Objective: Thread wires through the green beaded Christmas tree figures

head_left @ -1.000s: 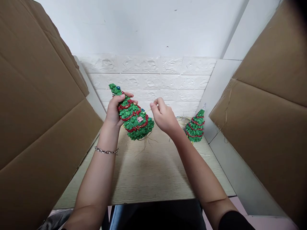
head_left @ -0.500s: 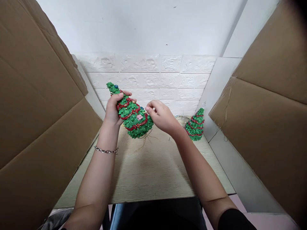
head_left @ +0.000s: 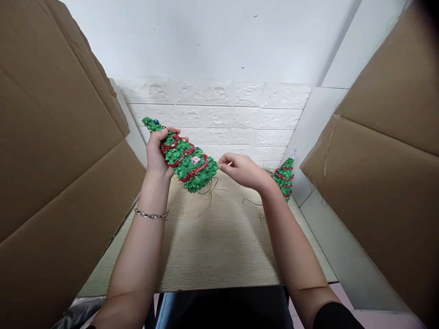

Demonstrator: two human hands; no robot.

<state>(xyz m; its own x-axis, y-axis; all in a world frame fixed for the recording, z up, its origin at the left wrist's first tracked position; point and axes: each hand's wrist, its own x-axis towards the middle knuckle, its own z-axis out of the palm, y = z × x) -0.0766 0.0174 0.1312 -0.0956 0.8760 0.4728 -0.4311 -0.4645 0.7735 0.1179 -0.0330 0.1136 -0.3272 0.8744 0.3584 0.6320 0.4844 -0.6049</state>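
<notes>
My left hand point(head_left: 158, 153) is wrapped round the upper part of a green Christmas tree figurine point(head_left: 192, 171), tilted with its tip to the upper left. Red garlands, small baubles and a pink checked present decorate its side. Thin wires point(head_left: 210, 196) hang from under its base. At the base's right side, my right hand point(head_left: 238, 169) pinches a thin yellow wire point(head_left: 213, 158) between thumb and fingertips. The wire runs along the tree's edge to the fingers. The tree's far side is hidden.
A second green Christmas tree point(head_left: 285, 178) with a clear tip stands at the right back of the wooden table point(head_left: 219, 246), partly behind my right forearm, with loose wires by it. Cardboard sheets point(head_left: 65, 137) rise on the left and right; a white brick-patterned wall point(head_left: 206, 116) is behind.
My right hand has moved right and slightly down, away from the tree's side, drawing the yellow wire outward. The held tree has shifted slightly left and up in view.
</notes>
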